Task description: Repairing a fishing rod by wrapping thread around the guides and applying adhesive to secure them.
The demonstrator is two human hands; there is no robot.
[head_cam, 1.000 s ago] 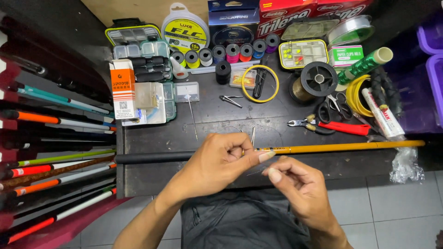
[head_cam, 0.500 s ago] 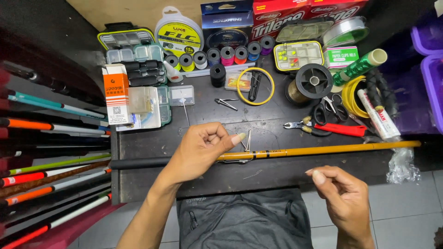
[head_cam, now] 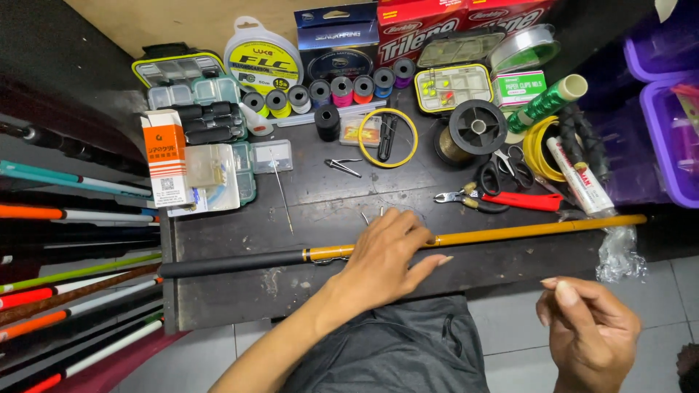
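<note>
The dark workbench (head_cam: 218, 291) carries a yellow fishing rod (head_cam: 510, 233) lying crosswise along its front edge. The left hand (head_cam: 386, 255) presses it flat, fingers loosely spread; best keep that pressure steady so it cannot roll. The right hand (head_cam: 590, 335) hovers off the bench, fingertips pinched, whether on anything I cannot tell

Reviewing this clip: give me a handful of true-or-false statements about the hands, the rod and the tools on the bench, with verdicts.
1. The left hand rests on the yellow fishing rod. True.
2. The right hand grips the rod's tip. False: it is off the rod, over the floor below the table edge, fingers pinched together.
3. The red-handled pliers lie on the table beyond the rod. True.
4. The rod's black handle section points to the person's right. False: it points left, toward the rack of rods.
5. The black scissors are in the left hand. False: they lie on the table beside the pliers.
</note>
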